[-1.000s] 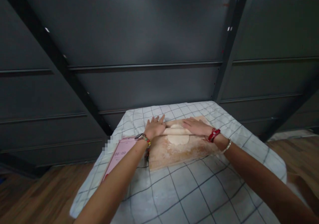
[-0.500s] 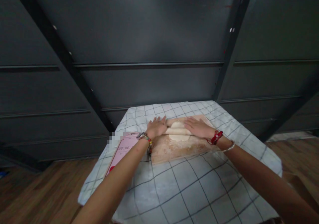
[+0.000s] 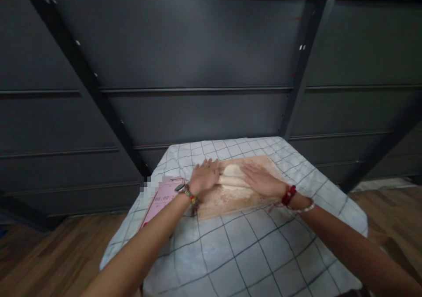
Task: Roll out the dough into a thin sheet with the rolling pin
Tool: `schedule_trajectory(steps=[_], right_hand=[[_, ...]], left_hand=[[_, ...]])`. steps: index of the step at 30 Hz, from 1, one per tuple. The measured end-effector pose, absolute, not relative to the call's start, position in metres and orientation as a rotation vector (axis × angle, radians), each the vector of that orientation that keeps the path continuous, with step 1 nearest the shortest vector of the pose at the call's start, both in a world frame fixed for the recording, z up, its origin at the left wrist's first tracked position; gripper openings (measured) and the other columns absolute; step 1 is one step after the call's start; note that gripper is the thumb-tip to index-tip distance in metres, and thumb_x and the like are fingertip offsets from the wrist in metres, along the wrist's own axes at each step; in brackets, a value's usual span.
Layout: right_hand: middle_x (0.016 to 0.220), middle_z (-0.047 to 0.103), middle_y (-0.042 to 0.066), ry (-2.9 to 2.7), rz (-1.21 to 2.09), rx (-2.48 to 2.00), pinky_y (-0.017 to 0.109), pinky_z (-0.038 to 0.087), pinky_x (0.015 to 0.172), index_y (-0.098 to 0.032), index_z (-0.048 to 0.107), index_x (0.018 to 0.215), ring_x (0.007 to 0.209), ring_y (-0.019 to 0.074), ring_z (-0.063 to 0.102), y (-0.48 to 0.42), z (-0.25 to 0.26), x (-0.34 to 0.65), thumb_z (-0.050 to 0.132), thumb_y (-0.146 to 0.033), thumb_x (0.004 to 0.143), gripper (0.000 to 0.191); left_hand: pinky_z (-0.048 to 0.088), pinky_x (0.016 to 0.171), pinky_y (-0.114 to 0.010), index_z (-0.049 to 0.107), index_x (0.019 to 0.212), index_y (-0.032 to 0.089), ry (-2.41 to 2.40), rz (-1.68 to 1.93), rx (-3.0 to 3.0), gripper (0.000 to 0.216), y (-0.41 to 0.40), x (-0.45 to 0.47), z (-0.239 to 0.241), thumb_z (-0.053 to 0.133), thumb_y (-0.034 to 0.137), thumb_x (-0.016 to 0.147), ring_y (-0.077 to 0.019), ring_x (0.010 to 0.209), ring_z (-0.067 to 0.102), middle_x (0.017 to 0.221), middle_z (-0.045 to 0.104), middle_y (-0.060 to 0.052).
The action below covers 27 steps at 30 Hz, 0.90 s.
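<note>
A pale rolling pin [image 3: 232,181] lies across a flat round of white dough [image 3: 232,170] on a floured wooden board [image 3: 231,200]. My left hand [image 3: 205,177] rests palm down on the pin's left end, fingers stretched out. Over the pin's right end lies my right hand [image 3: 260,178], flat in the same way. Bead bracelets ring my left wrist; a red cord and a white bangle ring my right. Part of the dough is hidden under the pin and my hands.
The board sits on a small table under a white checked cloth [image 3: 244,248]. A pink phone [image 3: 161,200] showing a timer lies left of the board. Dark grey metal panels [image 3: 198,68] close off the back. Wooden floor [image 3: 49,253] lies on both sides.
The pin has rolled a little toward me over the dough, so more dough now shows beyond it. Both hands came back with it. The view shifted slightly.
</note>
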State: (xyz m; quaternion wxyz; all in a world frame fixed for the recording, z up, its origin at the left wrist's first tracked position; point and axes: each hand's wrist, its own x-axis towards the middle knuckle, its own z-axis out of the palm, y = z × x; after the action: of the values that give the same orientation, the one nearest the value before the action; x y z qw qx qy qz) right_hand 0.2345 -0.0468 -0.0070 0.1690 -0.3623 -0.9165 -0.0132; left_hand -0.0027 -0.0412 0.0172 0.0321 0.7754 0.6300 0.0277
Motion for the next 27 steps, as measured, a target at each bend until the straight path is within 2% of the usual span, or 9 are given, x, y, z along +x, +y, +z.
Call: schedule_trajectory(steps=[2, 4, 7, 9, 14, 17, 21, 24, 27], right_hand=[[0.144, 0.045, 0.013, -2.646, -0.088, -0.983, 0.046, 0.027, 0.114, -0.012, 0.048, 0.137, 0.136, 0.023, 0.037, -0.059, -0.016, 0.236, 0.031, -0.034, 0.099, 0.047], [0.147, 0.041, 0.011, -2.635, -0.087, -1.025, 0.052, 0.021, 0.115, -0.016, 0.043, 0.142, 0.139, 0.0239, 0.032, -0.059, -0.019, 0.234, 0.03, -0.038, 0.1, 0.049], [0.152, 0.031, 0.011, -2.561, 0.077, -1.335, 0.058, 0.023, 0.112, -0.014, 0.037, 0.145, 0.141, 0.0299, 0.024, -0.035, -0.007, 0.226, 0.026, -0.041, 0.1, 0.054], [0.152, 0.03, 0.015, -2.513, 0.134, -1.441, 0.058, 0.025, 0.111, -0.007, 0.038, 0.144, 0.141, 0.0332, 0.023, -0.018, 0.001, 0.221, 0.022, -0.041, 0.101, 0.057], [0.147, 0.04, 0.014, -2.67, 0.099, -1.187, 0.045, 0.03, 0.113, -0.01, 0.046, 0.139, 0.139, 0.0259, 0.032, -0.038, -0.003, 0.227, 0.028, -0.036, 0.1, 0.05], [0.145, 0.044, 0.012, -2.643, -0.084, -0.954, 0.047, 0.029, 0.113, -0.012, 0.046, 0.138, 0.138, 0.0236, 0.033, -0.073, -0.016, 0.233, 0.032, -0.034, 0.099, 0.047], [0.135, 0.055, 0.009, -2.488, -0.252, -1.022, 0.049, 0.032, 0.109, -0.016, 0.056, 0.126, 0.134, 0.0252, 0.039, -0.096, -0.029, 0.229, 0.042, -0.028, 0.096, 0.035], [0.119, 0.064, 0.01, -2.427, -0.399, -1.07, 0.046, 0.037, 0.105, -0.016, 0.059, 0.116, 0.122, 0.0252, 0.05, -0.104, -0.037, 0.223, 0.048, -0.02, 0.092, 0.026], [0.101, 0.066, 0.011, -2.468, -0.548, -1.12, 0.04, 0.046, 0.088, -0.016, 0.059, 0.11, 0.096, 0.0237, 0.06, -0.115, -0.033, 0.222, 0.047, -0.011, 0.09, 0.024]], left_hand=[[0.026, 0.111, -0.046, 0.038, 0.144, 0.013, 1.862, 0.071, 2.457, 0.054, -0.056, -0.011, 0.008, 0.018, 0.031, 0.097, -0.0268, 0.141, 0.026, 0.151, 0.034, -0.012], [0.03, 0.11, -0.043, 0.039, 0.141, 0.009, 1.857, 0.025, 2.435, 0.055, -0.061, -0.017, 0.001, 0.015, 0.029, 0.097, -0.0258, 0.138, 0.033, 0.15, 0.036, -0.014], [0.037, 0.105, -0.036, 0.039, 0.139, 0.004, 1.925, 0.046, 2.368, 0.054, -0.047, -0.013, 0.003, 0.016, 0.025, 0.095, -0.0239, 0.133, 0.042, 0.145, 0.042, -0.017], [0.037, 0.104, -0.034, 0.039, 0.139, 0.003, 1.963, 0.069, 2.359, 0.053, -0.034, -0.008, 0.008, 0.021, 0.023, 0.094, -0.0232, 0.134, 0.041, 0.145, 0.042, -0.018], [0.035, 0.106, -0.042, 0.041, 0.14, 0.009, 1.977, 0.113, 2.464, 0.053, -0.052, -0.009, 0.007, 0.021, 0.026, 0.094, -0.0253, 0.137, 0.035, 0.146, 0.042, -0.014], [0.032, 0.11, -0.043, 0.038, 0.145, 0.013, 1.927, 0.095, 2.506, 0.055, -0.081, -0.014, -0.001, 0.017, 0.03, 0.097, -0.0246, 0.138, 0.033, 0.149, 0.037, -0.011], [0.029, 0.112, -0.045, 0.036, 0.146, 0.01, 2.081, 0.111, 2.483, 0.055, -0.101, -0.011, -0.007, 0.016, 0.027, 0.098, -0.0257, 0.14, 0.028, 0.15, 0.035, -0.012], [0.03, 0.111, -0.046, 0.037, 0.144, 0.006, 2.102, 0.185, 2.525, 0.054, -0.108, -0.01, -0.013, 0.019, 0.028, 0.098, -0.0271, 0.14, 0.029, 0.149, 0.036, -0.015], [0.032, 0.109, -0.048, 0.038, 0.144, 0.008, 2.061, 0.276, 2.572, 0.054, -0.113, -0.015, -0.018, 0.023, 0.034, 0.098, -0.0287, 0.139, 0.029, 0.149, 0.036, -0.015]])
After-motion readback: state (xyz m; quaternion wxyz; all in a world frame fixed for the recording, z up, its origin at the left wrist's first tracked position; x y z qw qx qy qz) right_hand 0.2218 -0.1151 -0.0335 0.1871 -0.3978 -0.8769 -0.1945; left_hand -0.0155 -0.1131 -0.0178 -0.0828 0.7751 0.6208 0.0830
